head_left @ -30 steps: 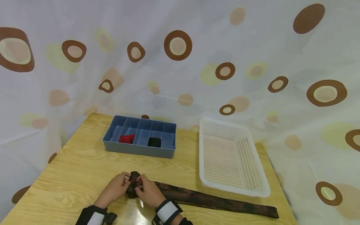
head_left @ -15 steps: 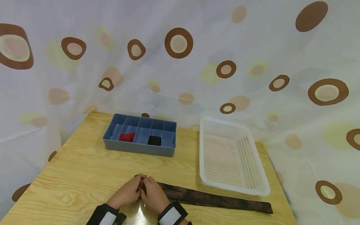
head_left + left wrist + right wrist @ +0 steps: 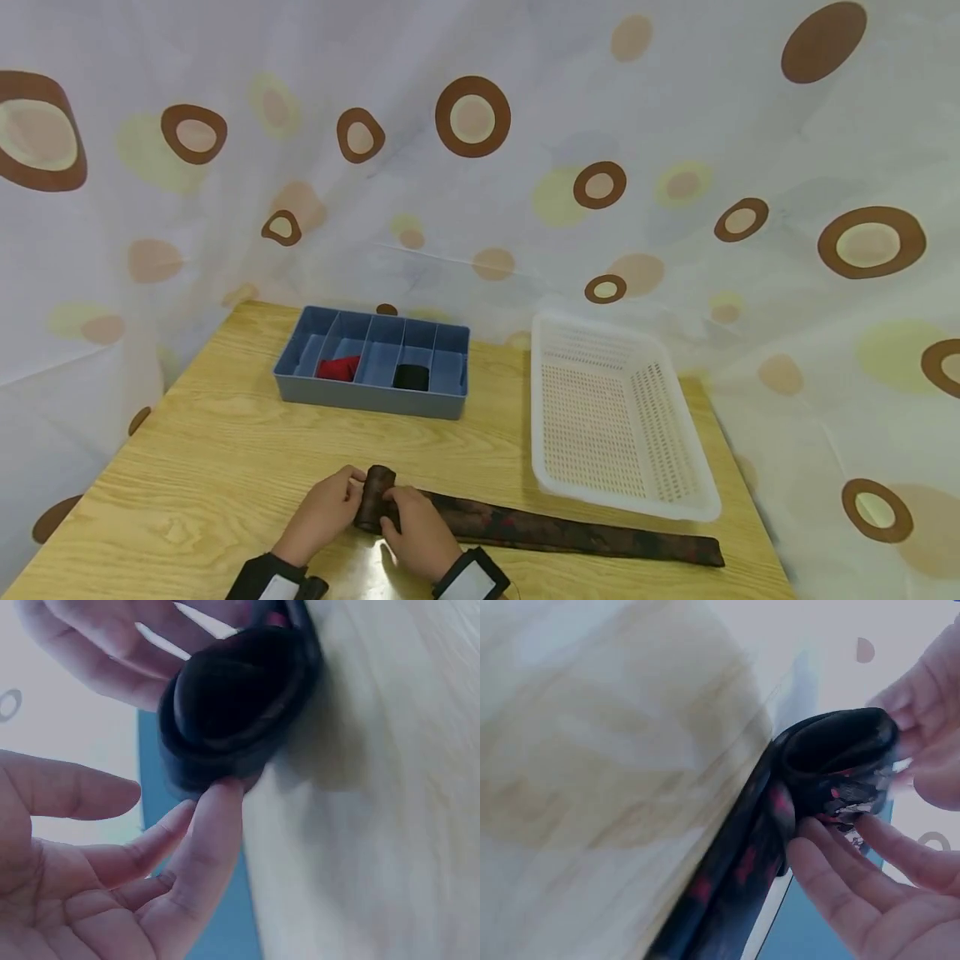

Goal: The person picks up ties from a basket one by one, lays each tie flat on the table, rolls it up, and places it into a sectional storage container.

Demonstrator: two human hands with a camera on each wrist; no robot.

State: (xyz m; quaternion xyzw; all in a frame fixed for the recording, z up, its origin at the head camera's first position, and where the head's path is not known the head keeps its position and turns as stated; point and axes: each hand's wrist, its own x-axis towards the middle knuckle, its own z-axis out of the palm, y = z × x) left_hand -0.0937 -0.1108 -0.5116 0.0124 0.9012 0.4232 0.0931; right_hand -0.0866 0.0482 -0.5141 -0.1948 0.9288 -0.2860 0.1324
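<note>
A long dark brown strip of cloth (image 3: 585, 537) with reddish patches lies across the front of the wooden table, its left end wound into a roll (image 3: 376, 500). My left hand (image 3: 322, 512) touches the roll's left side with its fingertips; in the left wrist view its thumb is off the roll. On the other side, my right hand (image 3: 422, 533) holds the roll with thumb and fingertips, where the strip runs out to the right. The hollow end of the roll (image 3: 840, 742) shows in the right wrist view, the flat strip trailing from it.
Behind the hands stands a blue divided tray (image 3: 367, 402) holding a red cloth roll (image 3: 338, 368) and a black roll (image 3: 411, 377) in separate compartments. A white perforated basket (image 3: 633, 507) sits at the right, just beyond the strip. A patterned curtain (image 3: 450, 208) backs the table.
My hands came together over the roll, covering most of it, then moved apart to its two sides. The roll has shifted slightly right, and the strip's far end has drawn a little left.
</note>
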